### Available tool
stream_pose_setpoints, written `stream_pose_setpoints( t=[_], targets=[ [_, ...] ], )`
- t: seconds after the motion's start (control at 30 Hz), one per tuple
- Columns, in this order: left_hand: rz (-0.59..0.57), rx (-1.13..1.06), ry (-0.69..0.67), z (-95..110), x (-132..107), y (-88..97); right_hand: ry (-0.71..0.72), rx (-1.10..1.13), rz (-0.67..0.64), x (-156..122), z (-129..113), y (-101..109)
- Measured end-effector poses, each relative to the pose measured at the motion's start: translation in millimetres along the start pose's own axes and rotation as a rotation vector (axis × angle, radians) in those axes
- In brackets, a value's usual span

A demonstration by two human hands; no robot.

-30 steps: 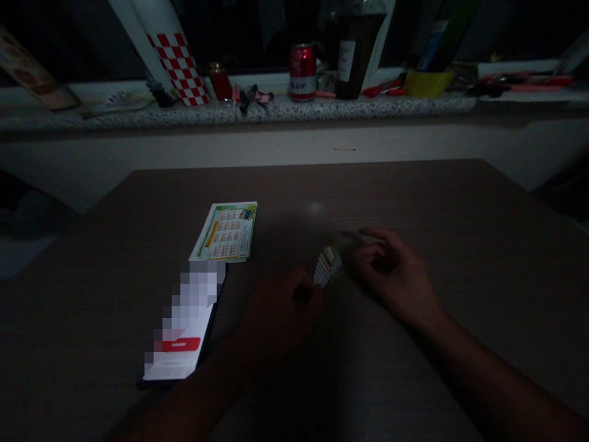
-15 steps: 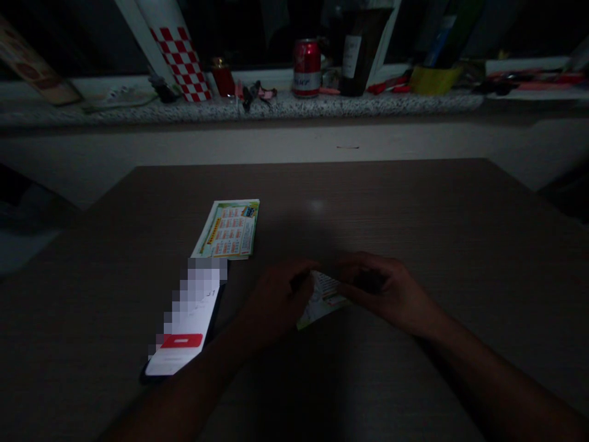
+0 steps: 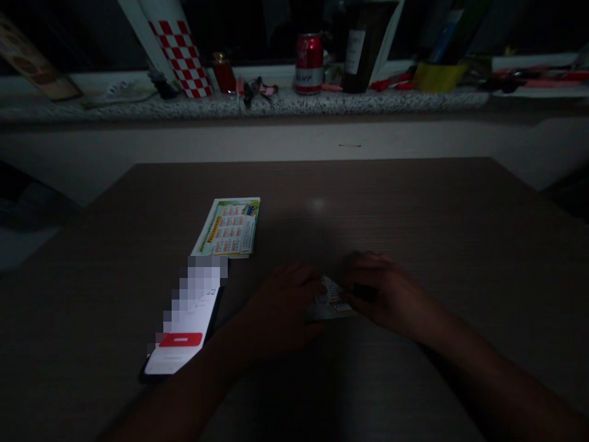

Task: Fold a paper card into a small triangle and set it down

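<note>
A small printed sheet of paper [image 3: 335, 305] lies low over the table between my hands, its left part covered by fingers. My left hand [image 3: 288, 307] grips its left side, the fingers over the top and the thumb near the lower edge. On the right, my right hand [image 3: 389, 291] pinches the other side between thumb and fingers. The scene is dark, so the exact fold of the paper is hard to make out. Left of my hands lies a stack of printed leaflets [image 3: 230, 230], and nearer to me a lit phone [image 3: 188, 325] with a red button on its screen.
The wooden table [image 3: 414, 202] meets a pale wall. Above it, a speckled stone sill [image 3: 276, 107] carries a red can [image 3: 308, 64], a red-and-white checkered tube [image 3: 179, 58], a dark cup [image 3: 361, 52], a yellow container [image 3: 439, 77] and small clutter.
My left hand has shifted slightly right and its thumb has come down to the paper's lower edge. The paper now sits flatter, and my right hand keeps its pinch.
</note>
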State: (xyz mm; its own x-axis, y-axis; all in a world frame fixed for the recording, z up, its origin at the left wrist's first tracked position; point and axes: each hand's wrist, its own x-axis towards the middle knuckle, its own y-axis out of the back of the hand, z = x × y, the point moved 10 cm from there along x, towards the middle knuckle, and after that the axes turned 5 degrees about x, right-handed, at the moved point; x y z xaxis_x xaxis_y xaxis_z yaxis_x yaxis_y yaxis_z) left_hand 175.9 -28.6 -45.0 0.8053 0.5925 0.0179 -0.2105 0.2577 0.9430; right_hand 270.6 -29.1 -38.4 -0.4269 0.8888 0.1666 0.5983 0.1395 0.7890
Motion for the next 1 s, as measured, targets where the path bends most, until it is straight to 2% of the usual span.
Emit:
stream_pose_setpoints(
  t=[0.2,0.37,0.63,1.0],
  targets=[
    [-0.061,-0.027,0.003,-4,1,-5.8,0.053,0.111,-0.129,-4,-6,-14],
    [-0.069,-0.026,-0.005,-3,1,-3.3,0.062,0.111,-0.159,-5,-6,-14],
    [-0.058,-0.019,-0.005,1,2,-0.4,0.066,0.112,-0.148,-1,-10,-12],
    [0.016,0.004,0.105,-9,6,-6.7,0.076,0.093,-0.058,2,-2,-12]
  ],
)
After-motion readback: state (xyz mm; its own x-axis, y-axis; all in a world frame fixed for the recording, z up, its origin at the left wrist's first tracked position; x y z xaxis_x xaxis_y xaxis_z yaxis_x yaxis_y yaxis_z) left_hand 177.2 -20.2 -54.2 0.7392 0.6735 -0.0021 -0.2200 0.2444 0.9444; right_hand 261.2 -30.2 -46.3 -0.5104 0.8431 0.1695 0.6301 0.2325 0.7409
